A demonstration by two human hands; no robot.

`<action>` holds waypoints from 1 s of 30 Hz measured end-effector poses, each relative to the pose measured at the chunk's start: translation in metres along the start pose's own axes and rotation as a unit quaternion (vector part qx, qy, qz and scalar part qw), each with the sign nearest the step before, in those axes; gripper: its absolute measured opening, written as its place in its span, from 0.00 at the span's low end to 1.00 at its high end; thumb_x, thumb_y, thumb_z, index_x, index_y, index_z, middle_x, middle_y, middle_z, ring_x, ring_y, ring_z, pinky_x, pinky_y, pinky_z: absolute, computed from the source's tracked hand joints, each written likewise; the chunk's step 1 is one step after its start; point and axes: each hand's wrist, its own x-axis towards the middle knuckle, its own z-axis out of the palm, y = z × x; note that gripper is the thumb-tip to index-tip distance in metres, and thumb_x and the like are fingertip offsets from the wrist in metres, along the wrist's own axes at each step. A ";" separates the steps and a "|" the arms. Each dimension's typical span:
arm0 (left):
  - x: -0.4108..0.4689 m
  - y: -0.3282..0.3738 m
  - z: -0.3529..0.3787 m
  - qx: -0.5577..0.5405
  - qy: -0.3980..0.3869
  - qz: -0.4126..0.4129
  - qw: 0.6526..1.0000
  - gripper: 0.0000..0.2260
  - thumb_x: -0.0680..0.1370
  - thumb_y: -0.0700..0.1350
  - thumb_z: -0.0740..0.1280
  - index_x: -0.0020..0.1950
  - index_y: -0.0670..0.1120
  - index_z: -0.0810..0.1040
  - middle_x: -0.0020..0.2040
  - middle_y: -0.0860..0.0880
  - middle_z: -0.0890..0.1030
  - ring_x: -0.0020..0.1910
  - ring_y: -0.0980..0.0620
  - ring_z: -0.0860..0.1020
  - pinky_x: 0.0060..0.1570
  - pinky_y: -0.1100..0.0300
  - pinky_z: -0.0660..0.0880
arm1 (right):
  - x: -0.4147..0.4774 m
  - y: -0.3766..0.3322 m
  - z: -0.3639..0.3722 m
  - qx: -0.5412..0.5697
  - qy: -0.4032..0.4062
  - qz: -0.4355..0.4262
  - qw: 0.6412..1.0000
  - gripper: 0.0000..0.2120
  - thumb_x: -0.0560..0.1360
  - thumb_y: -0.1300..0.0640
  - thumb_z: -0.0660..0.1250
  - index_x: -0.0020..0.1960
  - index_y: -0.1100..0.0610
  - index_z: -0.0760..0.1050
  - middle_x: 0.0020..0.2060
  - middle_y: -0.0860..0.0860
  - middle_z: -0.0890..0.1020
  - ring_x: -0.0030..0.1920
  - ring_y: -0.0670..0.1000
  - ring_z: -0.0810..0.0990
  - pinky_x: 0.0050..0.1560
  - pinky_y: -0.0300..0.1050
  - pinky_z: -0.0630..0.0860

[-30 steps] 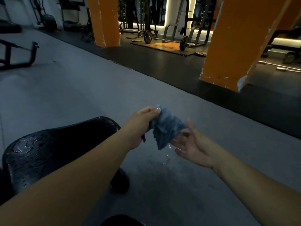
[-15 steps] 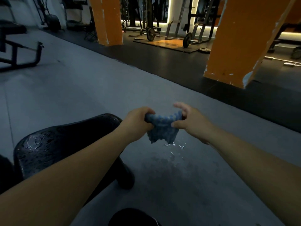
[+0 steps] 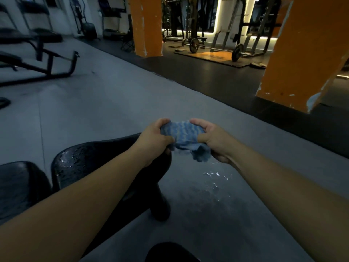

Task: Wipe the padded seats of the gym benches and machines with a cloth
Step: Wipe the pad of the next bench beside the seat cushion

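- A dark rounded shape (image 3: 171, 252) sits at the bottom edge; what it is cannot be told.
- Two bare forearms reach forward from the lower corners towards the middle of the view.
- A black padded seat (image 3: 88, 163) lies under the left forearm, its surface beaded with water and shining at the near left edge. A second black pad (image 3: 20, 186) sits just beside it on the left.
- The left hand (image 3: 154, 140) holds the left end of the cloth (image 3: 184, 136), its grip clamped on the fabric with thumb and fingers curled round it.
- The right hand (image 3: 215, 140) holds the right end the same way, its grip clamped on the cloth too.
- The cloth is blue with paler stripes, bunched between both hands in the air, just past the far end of the padded seat and above the floor; a ragged corner hangs down by the right hand.
- A wet patch (image 3: 213, 179) glints on the grey floor (image 3: 113, 103) below the cloth.
- A black bench frame (image 3: 49, 61) stands well apart at the far left.
- Two orange pillars rise beyond, the nearer pillar (image 3: 306, 53) on the right, the farther pillar (image 3: 148, 25) near the centre.
- A barbell (image 3: 214, 48) rests on a wooden platform (image 3: 215, 57) between them, in front of lit racks.
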 end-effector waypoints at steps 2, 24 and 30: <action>-0.005 -0.005 -0.019 0.071 0.024 0.034 0.997 0.30 0.76 0.34 0.69 0.76 0.49 0.65 0.62 0.44 0.73 0.22 0.58 0.75 0.25 0.63 0.74 | 0.017 -0.002 0.017 -0.010 -0.015 -0.019 1.000 0.33 0.73 0.79 0.56 0.74 0.57 0.68 0.60 0.57 0.81 0.55 0.56 0.83 0.49 0.50 0.81; -0.017 -0.102 -0.103 0.505 0.080 -0.004 0.859 0.23 0.83 0.49 0.52 0.79 0.46 0.60 0.80 0.47 0.58 0.79 0.46 0.56 0.77 0.48 0.53 | 0.055 0.062 0.153 -0.596 -0.058 -0.249 0.761 0.36 0.77 0.35 0.40 0.81 0.48 0.54 0.81 0.49 0.56 0.80 0.53 0.52 0.77 0.51 0.46; -0.021 -0.097 -0.130 0.563 0.037 0.000 0.826 0.24 0.84 0.54 0.51 0.78 0.46 0.60 0.80 0.45 0.57 0.79 0.44 0.55 0.76 0.47 0.56 | 0.121 0.043 0.162 -0.603 -0.054 -0.105 0.789 0.32 0.81 0.34 0.48 0.80 0.48 0.55 0.80 0.52 0.58 0.77 0.58 0.58 0.76 0.58 0.56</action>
